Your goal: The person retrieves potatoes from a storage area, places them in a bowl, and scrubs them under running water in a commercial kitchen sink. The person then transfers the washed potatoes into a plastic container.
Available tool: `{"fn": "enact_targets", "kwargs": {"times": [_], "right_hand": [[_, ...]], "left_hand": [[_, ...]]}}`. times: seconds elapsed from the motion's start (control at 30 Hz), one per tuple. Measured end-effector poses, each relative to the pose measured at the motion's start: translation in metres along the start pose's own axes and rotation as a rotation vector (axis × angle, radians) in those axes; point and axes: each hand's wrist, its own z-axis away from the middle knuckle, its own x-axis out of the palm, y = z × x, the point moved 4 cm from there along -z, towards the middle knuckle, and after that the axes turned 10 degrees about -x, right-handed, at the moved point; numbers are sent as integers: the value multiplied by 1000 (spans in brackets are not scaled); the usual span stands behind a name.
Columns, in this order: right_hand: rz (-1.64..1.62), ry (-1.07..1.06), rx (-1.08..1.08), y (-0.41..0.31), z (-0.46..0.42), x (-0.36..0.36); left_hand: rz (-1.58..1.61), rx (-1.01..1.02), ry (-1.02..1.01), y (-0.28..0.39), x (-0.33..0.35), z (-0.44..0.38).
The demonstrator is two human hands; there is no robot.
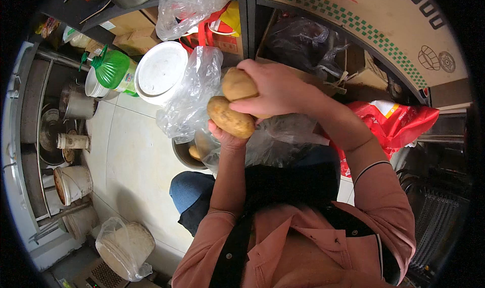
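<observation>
My left hand (230, 139), palm up, supports a long brown potato (230, 117) from below. Just above it, my right hand (282, 88) grips a second, rounder potato (238, 85), its thumb lying close to the lower potato. The two potatoes touch or nearly touch. A yellowish edge shows under my right palm, but I cannot tell what it is. Beneath both hands spreads a clear plastic bag (282, 134) over my lap. Down by my left wrist stands a dark basin (182, 156) with potatoes (195, 152) in it, partly covered by plastic.
Ahead lies another clear plastic bag (193, 94) beside a white lidded bucket (162, 70) and a green-capped plastic jug (113, 69). At right is a red bag (390, 129) below a shelf with a large cardboard box (379, 30). Several stained buckets (74, 185) line the left.
</observation>
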Motion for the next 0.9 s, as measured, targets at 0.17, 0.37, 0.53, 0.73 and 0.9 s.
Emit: {"fn": "enact_targets", "kwargs": {"times": [0.17,0.37,0.53,0.73,0.9], "right_hand": [[290,-36,-186,-16,-5,12],[204,63,-105,-18,4,-9],[350,235,110,77,6,-36],[608,-210,378,268,14,-18],[226,-81,578,304,-18,-46]], "left_hand": [[4,-13,-33,-4,-6,1],[129,-95,-97,-8,-4,3],[283,-110,-269,-2,-7,7],[252,-127,-285,2,-6,8],[263,-117,-274,12,2,17]]}}
